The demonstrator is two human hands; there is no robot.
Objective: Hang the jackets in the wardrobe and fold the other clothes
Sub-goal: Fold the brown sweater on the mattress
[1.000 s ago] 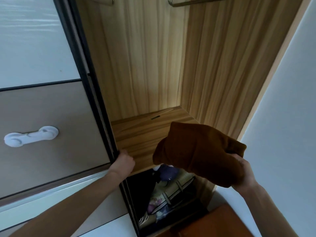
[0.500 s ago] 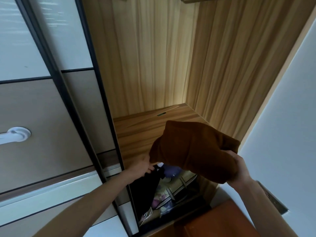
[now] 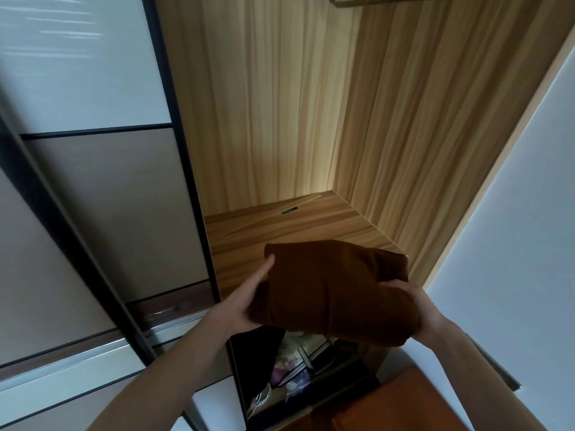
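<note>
A folded brown garment point(image 3: 336, 287) is held in the air just in front of the wooden wardrobe shelf point(image 3: 280, 225). My left hand point(image 3: 245, 303) supports its left edge, with one straight digit lying along the side and the rest hidden under the cloth. My right hand point(image 3: 420, 309) grips its right end, the thumb on top and the fingers curled beneath. The wardrobe compartment behind stands open, and nothing lies on the bare part of the shelf that shows.
The sliding door point(image 3: 102, 197) stands pushed to the left. A metal hanging rail point(image 3: 373, 0) runs along the top. Below the shelf, a compartment point(image 3: 298, 365) holds patterned fabric items. A brown wooden surface point(image 3: 389, 405) sits at bottom right beside the white wall point(image 3: 513, 244).
My left hand left the door's edge and came across to the garment's left side. The garment moved forward and is now held by both hands.
</note>
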